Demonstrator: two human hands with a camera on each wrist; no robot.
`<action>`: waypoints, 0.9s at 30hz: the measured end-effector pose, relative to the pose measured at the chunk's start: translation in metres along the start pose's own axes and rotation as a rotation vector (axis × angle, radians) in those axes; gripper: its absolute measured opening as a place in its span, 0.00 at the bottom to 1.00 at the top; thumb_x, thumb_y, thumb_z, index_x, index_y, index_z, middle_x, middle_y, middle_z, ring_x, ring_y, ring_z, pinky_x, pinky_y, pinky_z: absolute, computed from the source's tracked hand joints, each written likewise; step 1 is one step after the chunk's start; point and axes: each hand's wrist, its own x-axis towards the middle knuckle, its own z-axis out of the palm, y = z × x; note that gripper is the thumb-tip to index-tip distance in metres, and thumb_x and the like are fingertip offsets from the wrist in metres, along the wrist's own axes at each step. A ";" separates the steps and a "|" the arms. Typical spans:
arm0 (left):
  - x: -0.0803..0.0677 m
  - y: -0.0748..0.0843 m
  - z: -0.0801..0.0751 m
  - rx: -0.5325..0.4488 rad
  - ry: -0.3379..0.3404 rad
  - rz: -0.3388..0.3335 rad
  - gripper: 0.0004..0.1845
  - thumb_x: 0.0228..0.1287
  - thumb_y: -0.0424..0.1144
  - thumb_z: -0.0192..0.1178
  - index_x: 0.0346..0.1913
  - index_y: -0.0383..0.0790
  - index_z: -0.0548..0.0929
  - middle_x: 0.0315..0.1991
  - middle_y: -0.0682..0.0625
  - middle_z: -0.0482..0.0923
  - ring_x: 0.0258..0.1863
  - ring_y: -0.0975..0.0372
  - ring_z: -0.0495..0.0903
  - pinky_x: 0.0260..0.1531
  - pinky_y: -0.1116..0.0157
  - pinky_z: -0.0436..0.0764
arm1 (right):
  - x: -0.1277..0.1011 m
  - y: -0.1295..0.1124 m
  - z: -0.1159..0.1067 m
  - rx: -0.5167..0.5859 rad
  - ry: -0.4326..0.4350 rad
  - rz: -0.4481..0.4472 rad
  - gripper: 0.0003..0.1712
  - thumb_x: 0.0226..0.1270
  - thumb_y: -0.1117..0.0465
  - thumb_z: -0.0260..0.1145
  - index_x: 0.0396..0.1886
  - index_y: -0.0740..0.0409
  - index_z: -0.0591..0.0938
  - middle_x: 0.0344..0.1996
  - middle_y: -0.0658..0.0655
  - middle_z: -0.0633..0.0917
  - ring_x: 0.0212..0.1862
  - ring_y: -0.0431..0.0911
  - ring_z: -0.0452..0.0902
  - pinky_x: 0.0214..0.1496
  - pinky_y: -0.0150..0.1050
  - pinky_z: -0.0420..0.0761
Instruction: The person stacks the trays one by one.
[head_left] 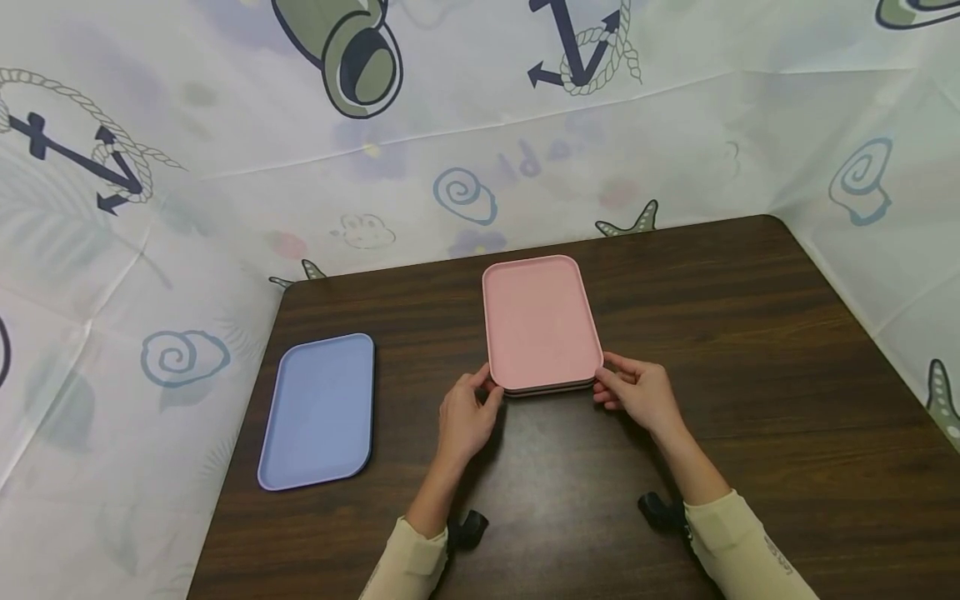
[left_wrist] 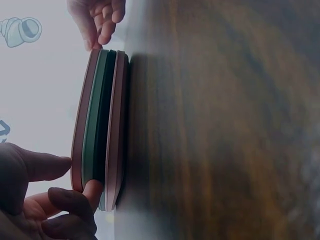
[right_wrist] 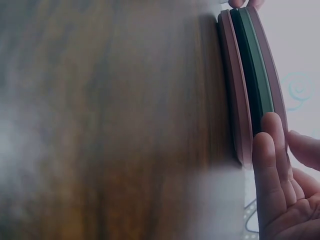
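A pink rectangular tray (head_left: 542, 321) tops a stack at the back middle of the table. Under it, the left wrist view shows a green tray (left_wrist: 93, 125) with a dark green band, and a lower pink tray (left_wrist: 116, 135) close to the tabletop. My left hand (head_left: 467, 415) grips the near left corner, thumb at the top tray's rim and a fingertip against the green edge. At the near right corner my right hand (head_left: 637, 395) holds the stack likewise, thumb by the upper rim and two fingertips (right_wrist: 265, 145) on the green side.
A blue tray (head_left: 318, 412) lies on the left part of the dark wooden table (head_left: 750, 350). Patterned white cloth (head_left: 465, 125) hangs behind the table and along its sides. Each wrist carries a small black camera mount.
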 end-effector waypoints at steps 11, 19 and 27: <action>-0.007 -0.001 -0.003 -0.020 -0.043 -0.004 0.25 0.63 0.41 0.65 0.63 0.39 0.78 0.34 0.56 0.78 0.17 0.67 0.69 0.22 0.65 0.69 | -0.009 -0.004 0.002 0.021 -0.044 0.008 0.30 0.70 0.64 0.64 0.67 0.70 0.69 0.31 0.68 0.86 0.29 0.49 0.87 0.32 0.41 0.84; -0.013 -0.003 -0.006 -0.045 -0.090 -0.012 0.26 0.63 0.42 0.65 0.64 0.39 0.78 0.36 0.54 0.79 0.15 0.66 0.69 0.20 0.66 0.70 | -0.009 -0.001 0.003 0.023 -0.051 0.033 0.32 0.70 0.62 0.64 0.69 0.70 0.67 0.33 0.68 0.87 0.29 0.49 0.87 0.33 0.40 0.84; -0.023 -0.001 -0.013 -0.075 -0.142 0.001 0.24 0.65 0.42 0.64 0.63 0.41 0.79 0.38 0.55 0.79 0.14 0.66 0.70 0.19 0.66 0.71 | -0.012 -0.001 0.004 0.048 -0.048 0.035 0.31 0.71 0.63 0.63 0.70 0.69 0.67 0.35 0.69 0.86 0.30 0.49 0.87 0.34 0.40 0.84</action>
